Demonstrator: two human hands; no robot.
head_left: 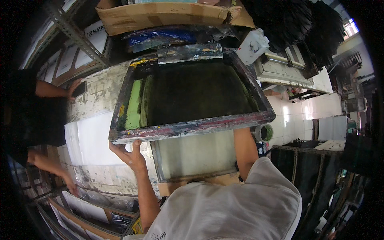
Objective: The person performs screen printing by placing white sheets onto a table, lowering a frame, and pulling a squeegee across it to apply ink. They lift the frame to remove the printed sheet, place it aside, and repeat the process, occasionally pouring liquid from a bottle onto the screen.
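Observation:
A screen printing frame (192,125) with a dark mesh and paint-stained wooden edges is tilted up in front of me. Bright green ink (134,105) lies in a thick band along the left side of its mesh. My left hand (132,156) grips the near left corner, the thumb against the front edge and the fingers partly beneath. My right forearm reaches under the near right part, and the frame hides that hand. Below the frame is a pale flat printing board (196,158). A stained block (190,53) sits at the frame's far edge.
White sheets (94,138) lie on the stained table (100,92) to the left. Another person's hand (74,89) holds a dark object there; their other hand (71,186) is lower. A white jug (253,46) stands beyond the frame. An open round can (264,133) is right of it.

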